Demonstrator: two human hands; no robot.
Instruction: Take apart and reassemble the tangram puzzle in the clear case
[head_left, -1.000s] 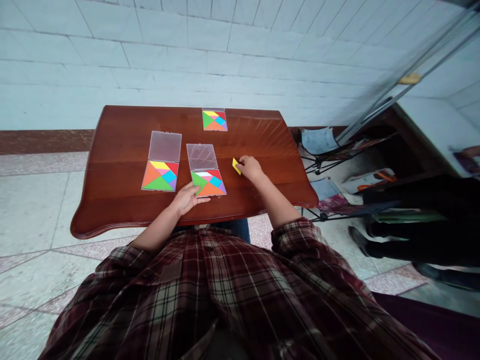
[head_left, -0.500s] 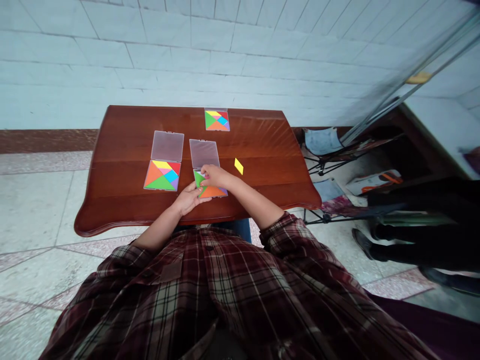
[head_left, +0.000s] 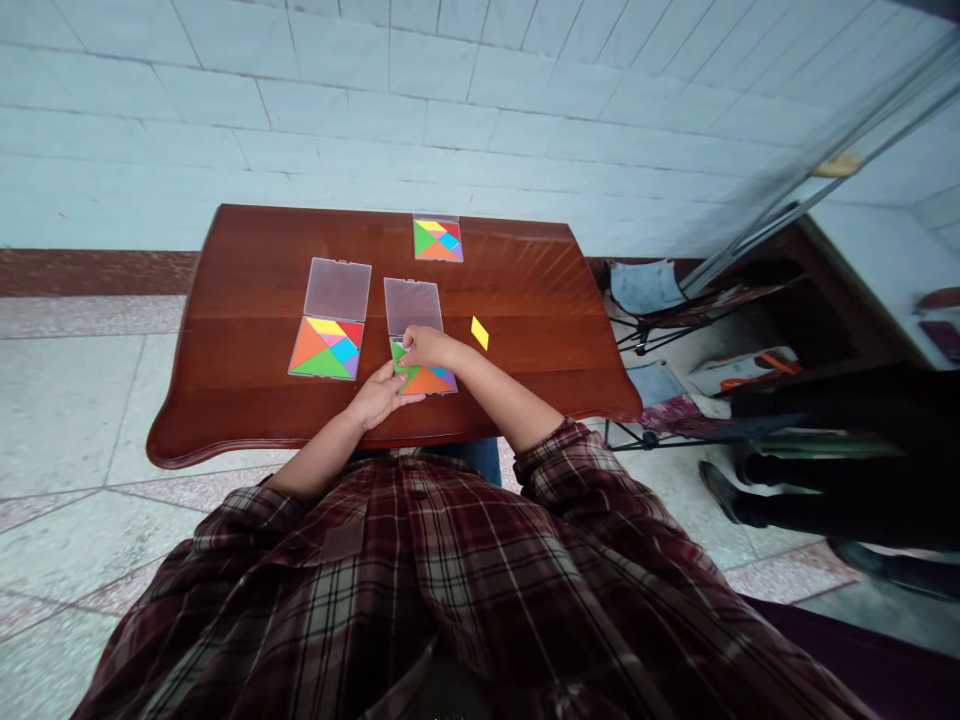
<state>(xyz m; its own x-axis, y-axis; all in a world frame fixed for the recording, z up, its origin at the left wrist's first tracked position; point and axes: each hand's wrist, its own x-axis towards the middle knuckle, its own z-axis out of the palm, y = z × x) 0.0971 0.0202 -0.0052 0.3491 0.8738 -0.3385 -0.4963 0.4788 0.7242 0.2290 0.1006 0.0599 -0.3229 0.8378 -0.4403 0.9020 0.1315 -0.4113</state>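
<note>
The clear plastic tangram case of coloured tiles (head_left: 429,379) lies near the tabletop's (head_left: 247,400) front edge, with the left hand (head_left: 379,393) flat and steadying its corner and the right hand (head_left: 426,348) curled, picking inside it, grip unclear; lifting a piece likely needs a fine pinch.

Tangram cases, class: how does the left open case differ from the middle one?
The left case lies untouched; the left hand and right hand rest on the middle case. The left case shows a full coloured square; the middle case is partly covered, with a yellow piece loose beside it. Both lie open, clear lids folded back.
</note>
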